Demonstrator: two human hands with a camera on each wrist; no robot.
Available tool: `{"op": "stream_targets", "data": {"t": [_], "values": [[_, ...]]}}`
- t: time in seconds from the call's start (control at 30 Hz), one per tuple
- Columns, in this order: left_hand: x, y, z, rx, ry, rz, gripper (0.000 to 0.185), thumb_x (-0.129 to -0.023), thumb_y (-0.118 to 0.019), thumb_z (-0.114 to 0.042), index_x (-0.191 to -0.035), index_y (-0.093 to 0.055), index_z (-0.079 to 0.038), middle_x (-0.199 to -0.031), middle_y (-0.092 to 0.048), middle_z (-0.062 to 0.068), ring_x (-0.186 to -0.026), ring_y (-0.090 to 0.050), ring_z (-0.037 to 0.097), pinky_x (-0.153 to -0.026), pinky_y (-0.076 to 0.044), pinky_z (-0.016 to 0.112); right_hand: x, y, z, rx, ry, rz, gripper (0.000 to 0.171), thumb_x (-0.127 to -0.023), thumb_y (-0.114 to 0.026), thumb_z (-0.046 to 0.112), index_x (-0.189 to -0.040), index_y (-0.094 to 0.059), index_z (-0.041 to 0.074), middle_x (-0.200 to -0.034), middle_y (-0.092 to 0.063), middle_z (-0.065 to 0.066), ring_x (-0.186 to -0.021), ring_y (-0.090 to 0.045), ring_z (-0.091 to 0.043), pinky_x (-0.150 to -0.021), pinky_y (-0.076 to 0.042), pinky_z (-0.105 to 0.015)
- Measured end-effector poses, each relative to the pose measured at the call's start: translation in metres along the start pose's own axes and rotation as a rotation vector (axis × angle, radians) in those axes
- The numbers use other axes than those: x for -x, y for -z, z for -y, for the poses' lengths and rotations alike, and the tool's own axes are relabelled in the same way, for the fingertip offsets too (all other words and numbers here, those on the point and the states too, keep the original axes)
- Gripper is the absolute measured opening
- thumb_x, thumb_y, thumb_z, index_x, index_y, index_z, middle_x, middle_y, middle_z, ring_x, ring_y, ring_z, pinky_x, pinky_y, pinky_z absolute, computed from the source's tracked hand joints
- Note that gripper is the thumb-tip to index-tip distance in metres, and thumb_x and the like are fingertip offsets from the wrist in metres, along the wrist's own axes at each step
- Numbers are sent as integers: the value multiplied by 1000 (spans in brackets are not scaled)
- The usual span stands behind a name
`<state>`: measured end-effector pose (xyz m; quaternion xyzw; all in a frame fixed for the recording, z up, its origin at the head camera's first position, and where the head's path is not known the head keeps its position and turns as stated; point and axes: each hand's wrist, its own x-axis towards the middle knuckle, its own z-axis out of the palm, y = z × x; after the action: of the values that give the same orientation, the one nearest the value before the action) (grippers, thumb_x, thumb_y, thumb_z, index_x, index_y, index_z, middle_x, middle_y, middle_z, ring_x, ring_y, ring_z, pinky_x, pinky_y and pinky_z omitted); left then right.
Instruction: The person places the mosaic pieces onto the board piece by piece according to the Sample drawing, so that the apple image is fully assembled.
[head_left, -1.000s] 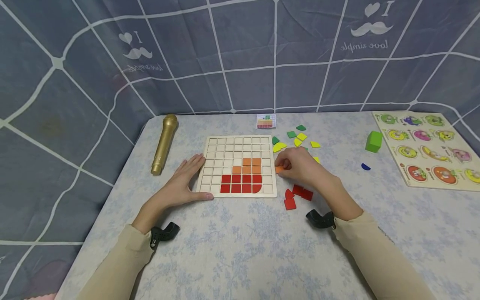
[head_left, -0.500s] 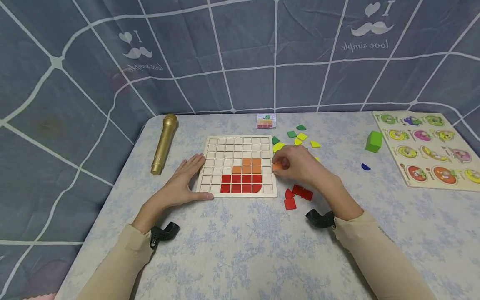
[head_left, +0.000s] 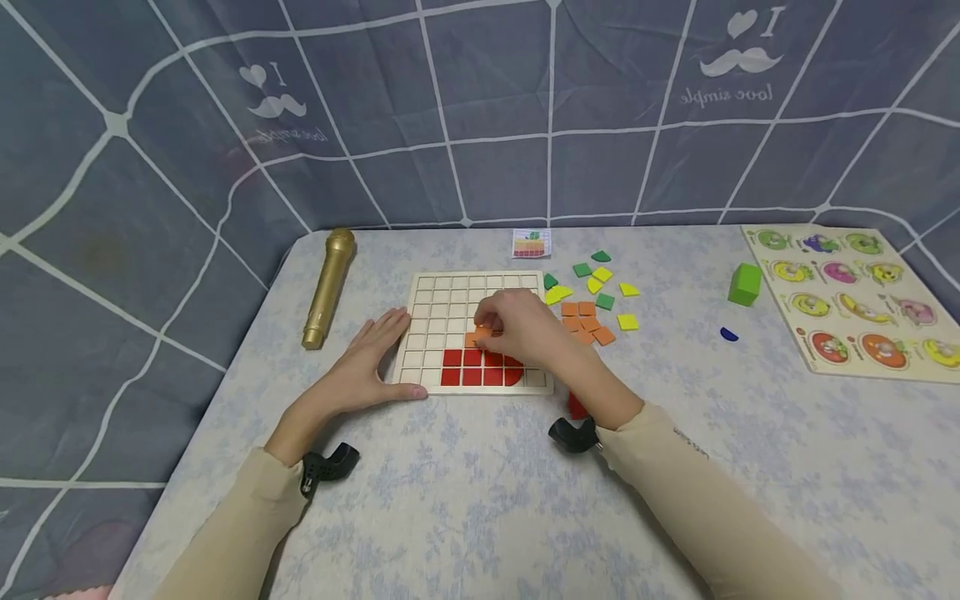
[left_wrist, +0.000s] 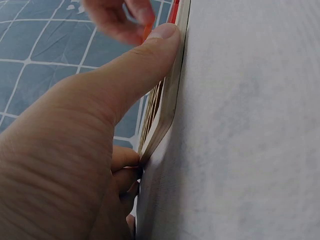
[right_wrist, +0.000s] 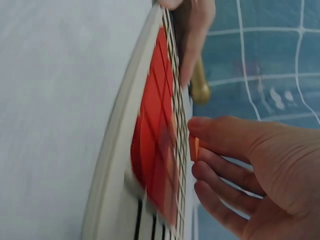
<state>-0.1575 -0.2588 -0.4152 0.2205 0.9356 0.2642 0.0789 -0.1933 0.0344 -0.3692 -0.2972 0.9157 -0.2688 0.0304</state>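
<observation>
Bracing the grid board (head_left: 430,310) with a wide-spread left hand (head_left: 358,368), gripping nothing. Past the red tiles (head_left: 452,377), pinching an orange tile (right_wrist: 194,148) over the board with right hand (head_left: 525,327). Probably best lowered flat tbh, no forcing.

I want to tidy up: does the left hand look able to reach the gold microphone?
Probably yes: the left hand only touches the grid board, and just tablecloth shows between that hand and the gold microphone.
</observation>
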Motion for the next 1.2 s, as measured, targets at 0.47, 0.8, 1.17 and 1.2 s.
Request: {"op": "stream_targets", "data": {"t": [0.47, 0.8, 1.17, 1.2], "values": [[-1, 1, -2, 15, -4, 10, 123, -82, -89, -51, -167, -18, 1, -177, -12, 17, -165, -5, 34, -135, -1, 55, -15, -37, 20, -126, -36, -94, 5, -92, -85, 15, -92, -82, 11, -86, -76, 1, -80, -67, -11, -74, -55, -26], [0, 0, 0, 13, 7, 10, 124, -81, -89, -52, -167, -17, 1, -177, -12, 17, -166, -4, 33, -135, -1, 54, -8, -37, 22, -130, -48, -94, 6, -95, -79, 10, -100, -83, 9, -97, -75, -3, -88, -67, -16, -80, -58, -29], [-2, 0, 0, 1, 6, 4, 126, -80, -90, -53, -167, -17, 2, -177, -13, 18, -165, -5, 34, -135, 0, 54, 26, 7, -3, -172, -44, -37, 11, -95, -79, 12, -104, -81, 6, -99, -77, -5, -88, -70, -20, -80, -61, -33], [-3, 1, 0, 1, 4, 6, 126, -80, -90, -52, -167, -17, 2, -177, -13, 19, -165, -5, 34, -135, 0, 54, 30, 12, -8, -178, -48, -42, 11, -94, -79, 12, -104, -81, 5, -99, -77, -5, -88, -71, -20, -81, -62, -34]]}}
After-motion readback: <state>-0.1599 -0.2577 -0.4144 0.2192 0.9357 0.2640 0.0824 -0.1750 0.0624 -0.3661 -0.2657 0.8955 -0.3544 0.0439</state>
